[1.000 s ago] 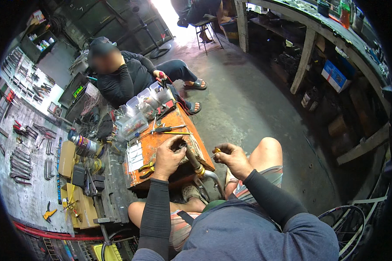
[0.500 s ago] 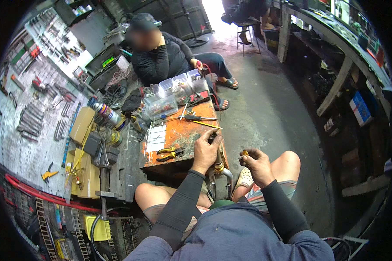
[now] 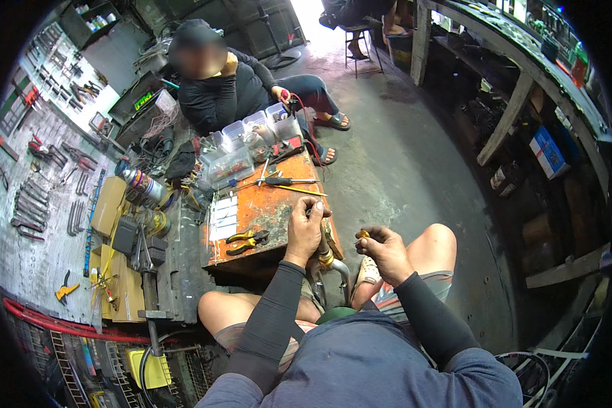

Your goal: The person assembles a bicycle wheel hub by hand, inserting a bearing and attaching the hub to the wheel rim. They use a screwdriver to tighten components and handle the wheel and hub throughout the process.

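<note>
My left hand [image 3: 304, 232] is closed around the upper end of an upright metal tube [image 3: 328, 246], beside the near right corner of the orange workbench [image 3: 272, 212]. A brass-coloured ring [image 3: 327, 259] circles the tube below my fingers, and a silver bent pipe [image 3: 342, 270] curves away beneath it. My palm hides part of the tube. To the right, apart from it, my right hand [image 3: 392, 257] pinches a small brass-coloured piece [image 3: 364, 234] between thumb and fingers. Yellow-and-black pliers [image 3: 246, 241] lie on the bench left of my left hand.
A screwdriver [image 3: 289, 181], a yellow pencil-like stick [image 3: 298, 190], white cards [image 3: 224, 217] and clear plastic boxes [image 3: 231, 168] are on the bench. Behind it sits another person [image 3: 217, 102], one hand near a red cable. Tools cover the left panel [image 3: 54, 177]; a shelf [image 3: 523, 95] runs along the right.
The whole view has shifted, so the scene sits further left. My left thumb now shows more clearly on the tube. My right hand keeps its pinch on the small piece.
</note>
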### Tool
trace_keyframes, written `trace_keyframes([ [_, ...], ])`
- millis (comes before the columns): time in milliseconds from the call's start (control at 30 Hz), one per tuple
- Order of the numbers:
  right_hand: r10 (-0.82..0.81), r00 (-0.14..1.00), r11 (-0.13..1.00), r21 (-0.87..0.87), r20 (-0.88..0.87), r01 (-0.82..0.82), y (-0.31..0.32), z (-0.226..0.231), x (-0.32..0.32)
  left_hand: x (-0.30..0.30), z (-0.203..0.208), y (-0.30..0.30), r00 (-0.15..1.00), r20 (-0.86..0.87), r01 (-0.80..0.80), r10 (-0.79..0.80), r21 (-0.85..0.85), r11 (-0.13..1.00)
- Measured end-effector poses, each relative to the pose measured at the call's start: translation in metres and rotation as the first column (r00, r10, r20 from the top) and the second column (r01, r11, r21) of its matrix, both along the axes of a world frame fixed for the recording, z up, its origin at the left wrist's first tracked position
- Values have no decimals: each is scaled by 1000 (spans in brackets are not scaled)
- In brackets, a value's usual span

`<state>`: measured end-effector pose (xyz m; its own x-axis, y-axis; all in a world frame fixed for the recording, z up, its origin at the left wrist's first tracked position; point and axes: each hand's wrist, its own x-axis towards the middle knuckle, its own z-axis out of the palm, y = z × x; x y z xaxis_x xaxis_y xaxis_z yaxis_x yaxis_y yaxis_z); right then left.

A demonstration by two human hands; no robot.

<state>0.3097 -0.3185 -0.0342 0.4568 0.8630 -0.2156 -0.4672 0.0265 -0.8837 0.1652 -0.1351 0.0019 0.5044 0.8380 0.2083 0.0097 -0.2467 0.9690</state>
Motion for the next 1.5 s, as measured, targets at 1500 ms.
trace_keyframes([
  [1500, 21, 996, 1000, -9, -92, -22, -14, 20, -13, -62, 63, -101, 952, -303, 96, -51, 135, 986],
])
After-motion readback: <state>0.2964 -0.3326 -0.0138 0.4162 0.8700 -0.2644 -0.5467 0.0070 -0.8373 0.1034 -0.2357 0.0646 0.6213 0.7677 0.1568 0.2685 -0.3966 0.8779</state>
